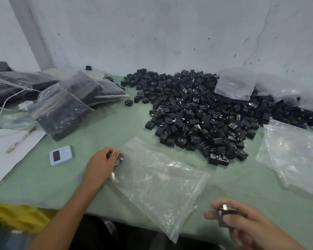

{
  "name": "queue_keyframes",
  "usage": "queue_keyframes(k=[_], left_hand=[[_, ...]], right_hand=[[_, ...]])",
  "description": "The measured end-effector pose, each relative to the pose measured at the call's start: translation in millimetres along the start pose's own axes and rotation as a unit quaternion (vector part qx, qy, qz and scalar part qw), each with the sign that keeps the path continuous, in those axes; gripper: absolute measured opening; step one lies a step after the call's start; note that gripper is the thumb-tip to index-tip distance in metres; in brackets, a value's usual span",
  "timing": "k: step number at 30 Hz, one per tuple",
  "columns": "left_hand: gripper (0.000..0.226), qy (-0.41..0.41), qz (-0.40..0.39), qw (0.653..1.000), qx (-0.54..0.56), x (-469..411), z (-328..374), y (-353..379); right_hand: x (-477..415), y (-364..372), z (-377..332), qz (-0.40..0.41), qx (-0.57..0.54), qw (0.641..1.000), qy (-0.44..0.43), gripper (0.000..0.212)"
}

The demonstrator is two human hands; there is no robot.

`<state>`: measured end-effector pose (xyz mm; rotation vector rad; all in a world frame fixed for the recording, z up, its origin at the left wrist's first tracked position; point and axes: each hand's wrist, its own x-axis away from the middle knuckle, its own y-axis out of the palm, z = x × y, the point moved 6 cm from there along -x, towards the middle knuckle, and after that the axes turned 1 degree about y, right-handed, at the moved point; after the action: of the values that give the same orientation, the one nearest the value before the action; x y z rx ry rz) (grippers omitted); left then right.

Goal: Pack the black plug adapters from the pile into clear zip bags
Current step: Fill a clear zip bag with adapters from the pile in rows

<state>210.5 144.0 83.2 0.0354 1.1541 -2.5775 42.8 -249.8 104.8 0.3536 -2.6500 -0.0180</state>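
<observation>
Left hand (100, 164), right hand (242, 221): one adapter (120, 157) each

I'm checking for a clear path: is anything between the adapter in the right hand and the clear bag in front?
Nothing visible. Only bare green table separates the right hand, gripping an adapter, from the clear bag. The left hand holds another adapter at the bag's far left end.

Grey scuffed wall (170, 33) (cracked) behind green table (116, 127).
</observation>
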Motion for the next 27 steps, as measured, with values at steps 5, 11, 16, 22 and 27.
queue_keyframes(k=[5,11,16,22,27], left_hand=[[0.026,0.006,-0.002,1.0,0.004,0,1,-1],[0.027,0.003,-0.004,1.0,0.008,0,1,-1],[0.029,0.003,-0.003,1.0,0.013,1,1,-1],[0.029,0.007,-0.005,1.0,0.003,0,2,0],[0.028,0.011,-0.009,1.0,0.006,0,2,0]], right_hand=[[-37,54,2,-0.03,-0.054,0.998,0.012,0.038],[-81,92,-11,-0.068,-0.357,0.931,0.035,0.034],[-129,120,-18,-0.069,-0.312,0.947,0.039,0.038],[-177,154,-45,-0.068,-0.116,0.991,-0.003,0.025],[-211,168,-61,0.04,-0.055,0.997,-0.03,0.037]])
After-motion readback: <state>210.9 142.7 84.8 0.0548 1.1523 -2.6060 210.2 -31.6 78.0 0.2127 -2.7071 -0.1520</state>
